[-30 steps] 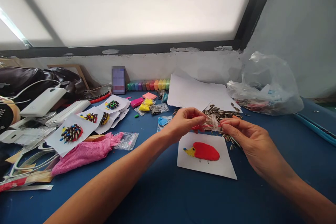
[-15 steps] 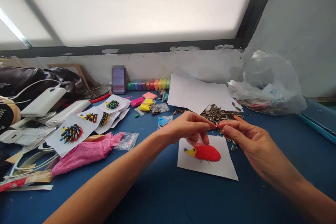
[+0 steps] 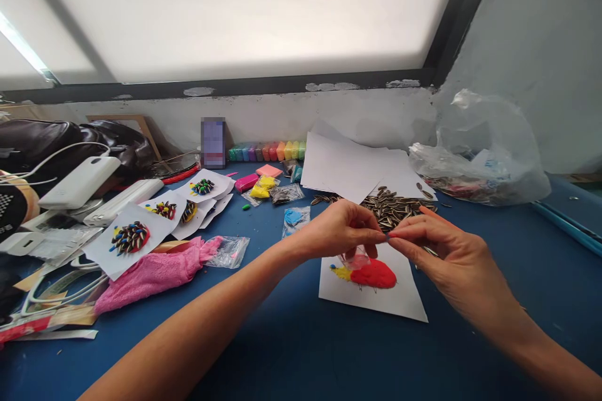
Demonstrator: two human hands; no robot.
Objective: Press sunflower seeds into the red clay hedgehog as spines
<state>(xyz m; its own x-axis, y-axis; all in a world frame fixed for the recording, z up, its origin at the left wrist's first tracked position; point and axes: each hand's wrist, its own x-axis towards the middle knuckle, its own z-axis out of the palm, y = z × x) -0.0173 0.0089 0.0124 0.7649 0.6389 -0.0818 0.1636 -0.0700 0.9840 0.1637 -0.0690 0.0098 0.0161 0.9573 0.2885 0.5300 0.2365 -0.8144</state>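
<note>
My left hand (image 3: pixel 350 229) is closed, thumb and forefinger pinched together. A clear plastic wrapper (image 3: pixel 356 259) shows under its curled fingers. My right hand (image 3: pixel 444 257) is pinched too, its fingertips meeting those of the left at a tiny dark bit too small to name. Below them lies a white paper (image 3: pixel 376 306) with a flat clay hedgehog (image 3: pixel 374 274), red in the body and yellow at the head, with a blue nose and thin drawn legs. Sunflower seeds (image 3: pixel 388 207) are heaped just behind my hands.
Finished seed hedgehogs on paper (image 3: pixel 129 238) lie at the left, by a pink cloth (image 3: pixel 150 276) and power banks (image 3: pixel 79 183). Clay packets (image 3: pixel 263 187) and white sheets (image 3: pixel 341 166) are farther back. A plastic bag (image 3: pixel 480 163) stands at the back right.
Both hands have dipped slightly and their fingertips have come together. Red showed between the fingertips before; now a tiny dark bit shows there. The wrapper still hangs under my left hand.
</note>
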